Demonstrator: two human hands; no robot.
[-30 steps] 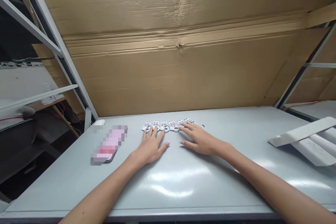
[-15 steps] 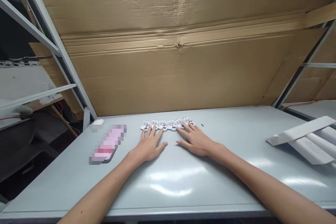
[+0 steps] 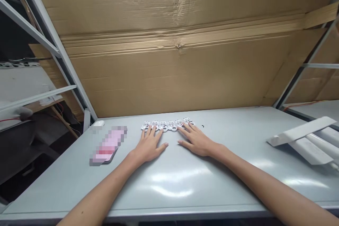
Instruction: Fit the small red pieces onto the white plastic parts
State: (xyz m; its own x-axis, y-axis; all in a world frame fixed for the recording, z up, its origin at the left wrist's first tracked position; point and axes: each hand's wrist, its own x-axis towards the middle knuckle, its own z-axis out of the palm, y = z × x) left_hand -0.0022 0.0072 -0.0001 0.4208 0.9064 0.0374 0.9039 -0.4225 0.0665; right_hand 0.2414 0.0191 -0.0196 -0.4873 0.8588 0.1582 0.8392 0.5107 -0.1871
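A row of several small white flat parts (image 3: 167, 125) lies across the middle of the grey table (image 3: 185, 180). My left hand (image 3: 149, 144) rests flat on the table with its fingers spread, the fingertips touching the left parts of the row. My right hand (image 3: 195, 140) also lies flat and open, its fingertips on the right end of the row. Neither hand holds anything.
A pink phone (image 3: 108, 144) lies left of my hands, with a small white object (image 3: 99, 123) behind it. White long profiles (image 3: 307, 137) lie at the right. A tiny dark bit (image 3: 202, 126) sits right of the row. A cardboard wall (image 3: 180, 49) stands behind the table.
Both hands stay flat at the row of parts; the view has shifted slightly, nothing else has moved.
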